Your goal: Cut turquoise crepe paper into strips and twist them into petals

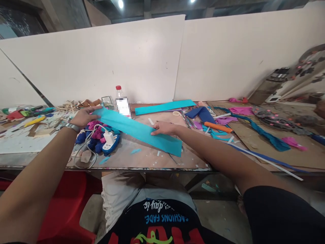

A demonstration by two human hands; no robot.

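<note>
A cluttered desk (144,161) runs along tall white panels (147,54), its brown covering dotted with scraps. Above it a turquoise strip (137,130) slants between two hands: the left hand (85,116) has its fingers closed on the far left end, and the right hand (165,128) pinches it toward the near end, fingers almost together. A second strip (165,107) lies behind, beside a red-capped bottle (123,101). A blue-and-white power strip (111,144) rests at left; an orange roll (218,127) and cardboard (256,149) occupy the right. A red chair (66,206) stands below; ceiling lights (120,4) shine overhead.
</note>
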